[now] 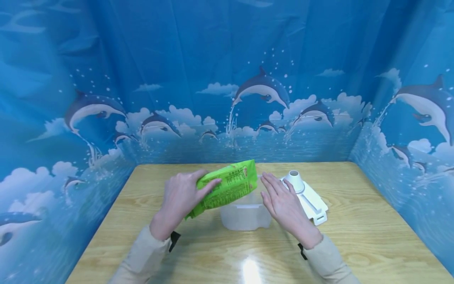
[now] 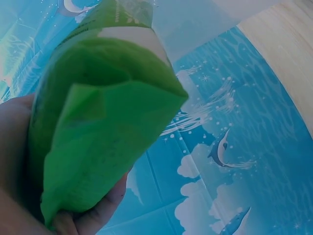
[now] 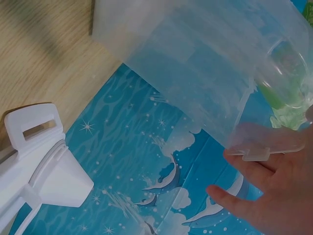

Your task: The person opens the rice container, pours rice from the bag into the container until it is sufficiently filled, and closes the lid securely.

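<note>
My left hand (image 1: 181, 193) grips a bright green printed bag (image 1: 230, 183), holding it tilted above a translucent plastic container (image 1: 246, 217). From the left wrist view, the bag's folded green end (image 2: 107, 132) faces the camera, with fingers curled around its lower edge. My right hand (image 1: 283, 201) is at the container's right side with its fingers fairly straight. In the right wrist view, those fingers (image 3: 249, 171) lie by the rim of the container (image 3: 186, 68). Something clear and rounded (image 3: 283, 73) shows near the bag there; its kind is unclear.
A white plastic lid-like piece (image 1: 312, 201) with a cone-shaped spout (image 1: 294, 180) lies right of the container, close to my right hand. The wooden table (image 1: 372, 236) is bordered by a blue dolphin-print curtain (image 1: 198, 79) at the back and sides.
</note>
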`<state>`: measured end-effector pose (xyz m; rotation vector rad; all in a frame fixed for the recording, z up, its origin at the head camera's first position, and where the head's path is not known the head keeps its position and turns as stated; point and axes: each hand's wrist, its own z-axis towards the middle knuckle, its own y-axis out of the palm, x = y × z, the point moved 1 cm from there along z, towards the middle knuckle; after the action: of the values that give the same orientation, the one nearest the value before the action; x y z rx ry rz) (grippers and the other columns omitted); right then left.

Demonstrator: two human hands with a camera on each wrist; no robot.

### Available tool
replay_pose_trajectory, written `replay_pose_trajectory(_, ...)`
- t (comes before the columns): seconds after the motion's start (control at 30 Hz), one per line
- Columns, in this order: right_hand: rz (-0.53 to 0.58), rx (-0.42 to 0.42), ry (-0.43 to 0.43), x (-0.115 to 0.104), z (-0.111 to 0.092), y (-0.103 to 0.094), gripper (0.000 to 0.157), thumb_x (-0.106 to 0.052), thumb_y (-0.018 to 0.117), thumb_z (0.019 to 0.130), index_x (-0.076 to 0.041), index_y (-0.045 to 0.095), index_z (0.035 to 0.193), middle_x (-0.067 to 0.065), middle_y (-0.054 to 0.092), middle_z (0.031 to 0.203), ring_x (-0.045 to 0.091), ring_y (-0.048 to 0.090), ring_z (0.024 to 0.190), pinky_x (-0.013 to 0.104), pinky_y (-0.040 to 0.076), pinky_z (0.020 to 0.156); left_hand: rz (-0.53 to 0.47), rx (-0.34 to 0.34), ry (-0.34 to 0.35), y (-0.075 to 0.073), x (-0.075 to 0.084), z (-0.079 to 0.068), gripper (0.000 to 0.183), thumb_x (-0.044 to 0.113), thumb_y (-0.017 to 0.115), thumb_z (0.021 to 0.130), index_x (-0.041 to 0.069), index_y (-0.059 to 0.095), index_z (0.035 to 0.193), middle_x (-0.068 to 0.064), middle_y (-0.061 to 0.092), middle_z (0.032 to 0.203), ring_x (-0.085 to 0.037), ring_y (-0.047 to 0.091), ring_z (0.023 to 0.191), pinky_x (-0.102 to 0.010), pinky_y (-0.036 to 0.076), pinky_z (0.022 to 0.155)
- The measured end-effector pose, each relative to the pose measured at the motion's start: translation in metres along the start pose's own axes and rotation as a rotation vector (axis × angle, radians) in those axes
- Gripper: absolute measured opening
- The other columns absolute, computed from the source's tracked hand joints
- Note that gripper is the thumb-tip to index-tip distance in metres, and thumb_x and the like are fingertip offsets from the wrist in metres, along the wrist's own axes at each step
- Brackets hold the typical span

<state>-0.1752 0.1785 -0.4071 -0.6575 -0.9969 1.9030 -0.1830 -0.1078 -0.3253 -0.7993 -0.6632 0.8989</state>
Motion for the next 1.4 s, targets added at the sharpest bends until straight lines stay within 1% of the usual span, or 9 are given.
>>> replay_pose_trajectory(0.43,0.007,0.0,0.004,0.0,0.0,0.0,0.053,-0.035,0.037,0.108,-0.002,0.051,0.146,0.015,0.049,0.153,0.031,0.047,0.14,0.059,0.033,0.115,0.039,0.017,0.07,-0.002,0.001,0.004,0.048,0.056,0.069,0.09,0.014,0.077,0.111,0.013,0.025,0.045,-0.002,0.016,0.041,-0.019,0.012,0.04)
replay_pose_trajectory(0.97,0.014,-0.021,0.017,0.0,0.0,0.0,0.052,-0.034,0.038,0.108,-0.003,0.05,0.147,0.014,0.047,0.154,0.031,0.045,0.141,0.059,0.032,0.116,0.048,0.013,0.121,-0.004,0.002,0.008,0.047,0.056,0.07,0.09,0.013,0.076,0.107,0.012,0.027,0.045,-0.002,0.016,0.04,-0.018,0.012,0.04)
replay_pose_trajectory(1.27,0.005,0.004,0.006,0.001,-0.001,0.002,0.052,-0.035,0.037,0.108,-0.002,0.052,0.146,0.015,0.049,0.152,0.033,0.047,0.139,0.059,0.034,0.114,0.086,0.012,0.164,-0.006,0.005,0.012,0.042,0.056,0.071,0.089,0.015,0.075,0.099,0.012,0.027,0.046,-0.003,0.017,0.041,-0.019,0.011,0.041)
replay_pose_trajectory(1.4,0.004,0.007,0.004,0.001,0.0,0.002,0.052,-0.034,0.038,0.108,-0.001,0.051,0.146,0.015,0.049,0.152,0.033,0.047,0.139,0.06,0.034,0.114,0.096,0.004,0.171,-0.007,0.005,0.013,0.042,0.056,0.07,0.09,0.016,0.074,0.1,0.012,0.027,0.046,-0.004,0.017,0.041,-0.02,0.012,0.041)
